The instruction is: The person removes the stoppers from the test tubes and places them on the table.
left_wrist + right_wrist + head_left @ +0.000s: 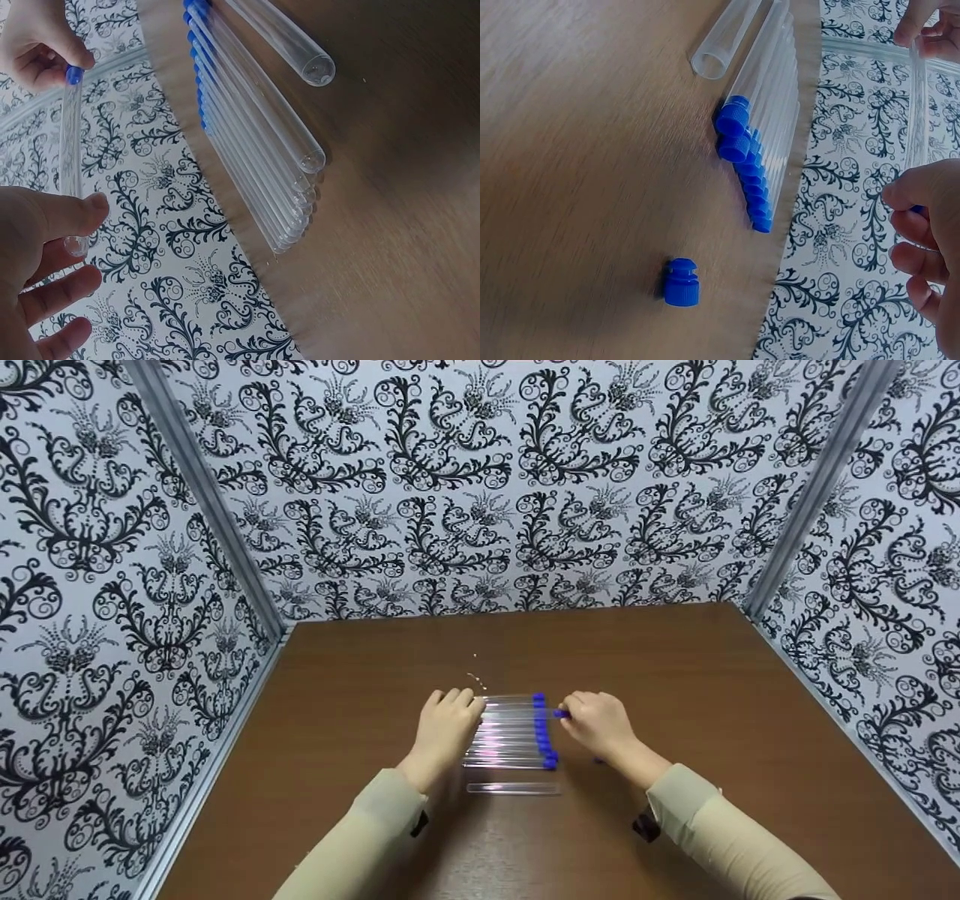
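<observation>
Both hands hold one clear test tube (70, 142) above the table. My left hand (444, 727) pinches its rounded bottom end between thumb and finger. At the other end, my right hand (602, 726) grips the blue cap (73, 75), which sits at the tube's mouth; the right wrist view mostly hides this cap behind the fingers. Beneath the hands lies a row of test tubes (506, 739) with blue caps, side by side and caps to the right. Nearer the person rests an uncapped test tube (514, 789). A loose blue cap (681, 283) stands on the table by the right wrist.
The brown wooden table (360, 675) is enclosed by walls with black-and-white scroll pattern (480, 510) at the back and sides. Grey metal posts (217, 510) mark the corners. Small light specks (477, 681) show beyond the row.
</observation>
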